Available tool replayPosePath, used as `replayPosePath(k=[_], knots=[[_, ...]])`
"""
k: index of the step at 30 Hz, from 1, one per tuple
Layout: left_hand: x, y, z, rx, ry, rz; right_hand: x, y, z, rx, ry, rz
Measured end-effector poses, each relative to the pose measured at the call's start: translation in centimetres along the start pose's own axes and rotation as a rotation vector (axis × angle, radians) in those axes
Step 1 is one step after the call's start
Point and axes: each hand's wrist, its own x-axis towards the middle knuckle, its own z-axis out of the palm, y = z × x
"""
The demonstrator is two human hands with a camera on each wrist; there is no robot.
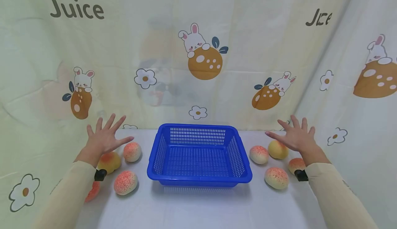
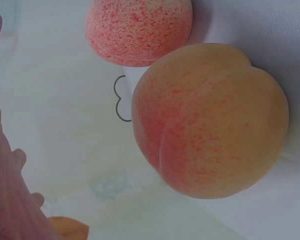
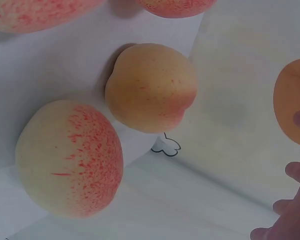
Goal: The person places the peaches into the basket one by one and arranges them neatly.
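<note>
My left hand (image 1: 102, 139) is spread above the left group of peaches, fingers straight and holding nothing. Below it lies a yellow-orange peach (image 2: 210, 122), with a pink-speckled peach (image 1: 132, 152) beside it. Nearer the front are another speckled peach (image 1: 125, 182) and a reddish one (image 1: 92, 191) partly hidden by the sleeve. On the other side my right hand (image 1: 296, 137) is also spread, with nothing in its grasp. Under and around it are a yellow peach (image 3: 152, 87), a pale peach with red speckles (image 3: 70, 160) and two more speckled peaches, one (image 1: 258, 155) nearest the basket.
A blue plastic basket (image 1: 198, 179) with slotted walls stands between the two groups, and nothing lies in it. The white table (image 1: 198, 208) meets a printed curtain (image 1: 167, 101) at the back, and more curtain hangs at both sides.
</note>
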Motion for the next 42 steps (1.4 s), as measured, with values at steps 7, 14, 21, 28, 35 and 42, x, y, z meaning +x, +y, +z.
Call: replayPosePath(k=[7,14,21,28,35,42], knots=[[-0.1,0.0,-0.3,0.006,0.007,-0.009,-0.3,-0.5,0.0,0.016,0.002,0.003],[-0.4,0.1,0.0,0.016,0.002,-0.006,-0.7,-0.8,0.6,0.009,0.011,-0.015],[-0.8,0.6,0.5,0.005,-0.007,0.004,-1.2,-1.1,1.4,0.009,0.015,-0.026],[-1.1,0.9,0.4,0.017,0.013,0.01,-2.2,-1.9,1.6,0.017,0.048,-0.058],[-2.4,1.4,0.8,0.015,0.037,0.011,-3.7,-3.4,2.4,-0.01,0.098,-0.112],[-4.1,2.4,1.7,-0.003,0.06,0.003,-5.1,-4.3,3.5,0.056,0.135,-0.17]])
